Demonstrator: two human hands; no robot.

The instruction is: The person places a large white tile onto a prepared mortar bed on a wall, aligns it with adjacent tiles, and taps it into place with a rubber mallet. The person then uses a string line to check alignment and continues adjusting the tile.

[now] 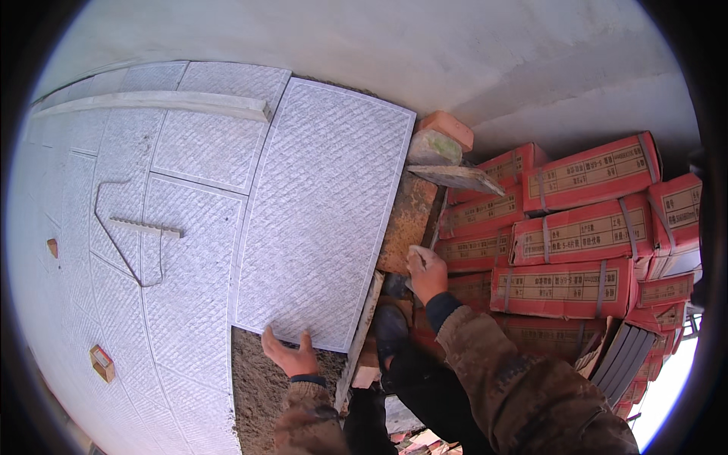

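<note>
Background: a pale plastered wall (364, 42) rises beyond both hands, behind a floor that is partly tiled.
Large tile: this whitish, ribbed slab (322, 205) with a plain border lies ahead of the left hand and to the left of the right hand, its near edge at the left fingertips.
Left hand: this hand (292, 355) is spread, thumb and fingers apart, fingertips touching the slab's near edge; whether any finger reaches under it cannot be told.
Right hand: this hand (427, 273) is loosely curled, off the slab's right side; whether it has hold of anything cannot be told.
Mortar: a rough brown bed (254, 387) lies just beside and below the left hand.
Plank: a narrow board edge (365, 326) runs to the right of the left hand.
Rusty board: a brownish panel (404, 227) sits just beyond the right hand.
Bricks: a reddish brick (449, 129) tops a small pile farther beyond the right hand.
Laid tiles: matching tiles (189, 265) spread to the left of the left hand, bearing a notched strip (144, 227) and, farther off, a long pale bar (159, 101).
Boxes: red strapped cartons (565, 288) are stacked to the right of the right hand.
Shoe: a dark shoe (391, 331) shows below the right hand.
</note>
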